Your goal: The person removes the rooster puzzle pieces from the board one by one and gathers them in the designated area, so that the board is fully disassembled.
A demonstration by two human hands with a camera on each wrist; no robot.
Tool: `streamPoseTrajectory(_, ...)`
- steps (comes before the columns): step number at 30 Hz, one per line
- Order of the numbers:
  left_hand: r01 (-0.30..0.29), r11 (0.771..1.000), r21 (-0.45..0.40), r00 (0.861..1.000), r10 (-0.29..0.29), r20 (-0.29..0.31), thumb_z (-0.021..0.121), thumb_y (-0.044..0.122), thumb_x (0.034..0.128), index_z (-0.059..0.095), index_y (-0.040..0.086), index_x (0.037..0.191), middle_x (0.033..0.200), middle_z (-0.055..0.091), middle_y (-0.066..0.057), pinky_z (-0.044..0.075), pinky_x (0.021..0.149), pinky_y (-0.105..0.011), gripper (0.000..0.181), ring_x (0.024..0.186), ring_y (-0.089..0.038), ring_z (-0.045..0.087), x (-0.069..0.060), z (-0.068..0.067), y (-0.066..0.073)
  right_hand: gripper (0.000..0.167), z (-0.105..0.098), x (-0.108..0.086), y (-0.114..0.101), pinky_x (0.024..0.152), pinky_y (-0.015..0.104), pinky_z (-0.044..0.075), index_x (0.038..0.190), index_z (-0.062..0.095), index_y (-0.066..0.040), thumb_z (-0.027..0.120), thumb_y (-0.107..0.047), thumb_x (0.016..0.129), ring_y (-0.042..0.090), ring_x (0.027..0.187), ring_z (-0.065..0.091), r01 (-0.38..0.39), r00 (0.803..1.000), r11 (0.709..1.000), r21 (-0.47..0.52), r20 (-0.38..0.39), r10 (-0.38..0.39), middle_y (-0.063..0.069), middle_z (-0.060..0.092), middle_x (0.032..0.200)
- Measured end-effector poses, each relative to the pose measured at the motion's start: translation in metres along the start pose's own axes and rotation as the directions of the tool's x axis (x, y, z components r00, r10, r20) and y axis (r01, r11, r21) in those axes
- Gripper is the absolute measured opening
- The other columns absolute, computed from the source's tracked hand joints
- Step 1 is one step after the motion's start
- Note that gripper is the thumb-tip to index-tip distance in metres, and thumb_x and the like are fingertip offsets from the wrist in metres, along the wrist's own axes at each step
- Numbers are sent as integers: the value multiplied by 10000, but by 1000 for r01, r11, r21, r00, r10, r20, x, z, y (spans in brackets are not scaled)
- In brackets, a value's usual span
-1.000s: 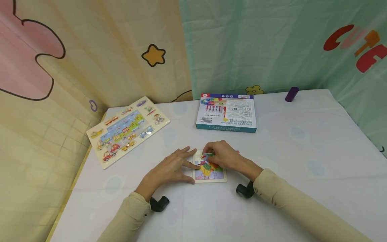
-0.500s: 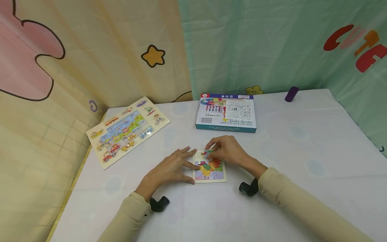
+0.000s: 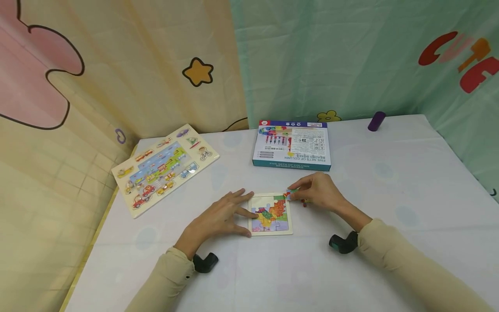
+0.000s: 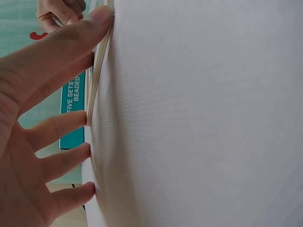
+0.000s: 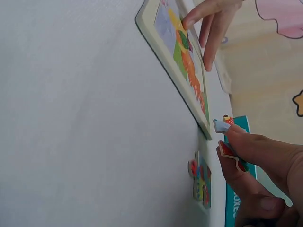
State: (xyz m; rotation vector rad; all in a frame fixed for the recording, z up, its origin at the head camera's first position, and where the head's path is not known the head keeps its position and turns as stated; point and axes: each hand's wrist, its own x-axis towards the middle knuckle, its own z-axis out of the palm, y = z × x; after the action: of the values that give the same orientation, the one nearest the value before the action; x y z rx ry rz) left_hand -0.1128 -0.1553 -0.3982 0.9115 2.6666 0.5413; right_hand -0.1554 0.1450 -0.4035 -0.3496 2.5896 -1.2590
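A small square jigsaw puzzle (image 3: 270, 234) lies in a pale wooden frame, its picture partly filled, with bare board at its upper left. My left hand (image 3: 222, 219) spreads its fingers along the left edge; the index fingertip rests on the picture. In the left wrist view the thumb (image 4: 71, 40) touches the frame's edge (image 4: 98, 71). My right hand (image 3: 321, 190) pinches a puzzle piece (image 3: 289, 194) between thumb and index finger at the upper right corner. The thumb covers part of this red and light-blue piece (image 5: 221, 126). Loose puzzle pieces (image 5: 202, 182) lie beneath that hand.
A larger vehicle peg puzzle (image 3: 165, 169) lies at the back left. Behind the frame is a flat beaded-boxes carton (image 3: 291, 147). A purple cylinder (image 3: 376, 121) stands near the back right edge. Curtains hang behind the white-covered table (image 3: 249, 277).
My right hand has lifted a puzzle piece from the upper part of the puzzle and moved right with it, baring board there. The left hand has stayed in place.
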Motion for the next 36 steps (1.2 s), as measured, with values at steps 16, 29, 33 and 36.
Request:
streamPoseTrajectory(16,12,1000,-14,1000,-12,9,872,432,695,750,256,1160,1546,395,-35,226,1159,-535,512,1480,-282,211,-1,0,0,230,-40,-29,34,676,280,453,1030,788,-92,785,-213,835,211,895,626,-118,991,992,-44,-63,115,4,754,842)
streamPoseTrajectory(29,3,1000,-21,1000,-3,6,873,426,697,751,257,1158,1543,398,-43,238,1150,-546,507,1477,-294,219,-1,0,-1,235,-42,-30,39,641,270,422,1021,791,-100,798,-216,817,221,906,585,-116,993,991,-70,-44,113,-15,749,809)
streamPoseTrajectory(33,-1,1000,-27,1000,1,5,872,424,699,750,253,1160,1544,397,-45,232,1152,-549,506,1478,-295,216,-1,-1,-1,222,-41,-28,36,661,301,403,997,799,-114,804,-230,808,245,939,563,-112,992,985,-128,-63,105,16,753,881)
streamPoseTrajectory(36,0,1000,-27,1000,0,5,873,425,698,750,252,1160,1544,396,-45,235,1151,-548,508,1477,-297,218,-1,-1,0,213,-40,-28,33,707,329,404,977,803,-119,808,-234,798,280,980,563,-114,991,978,-174,-88,100,69,743,979)
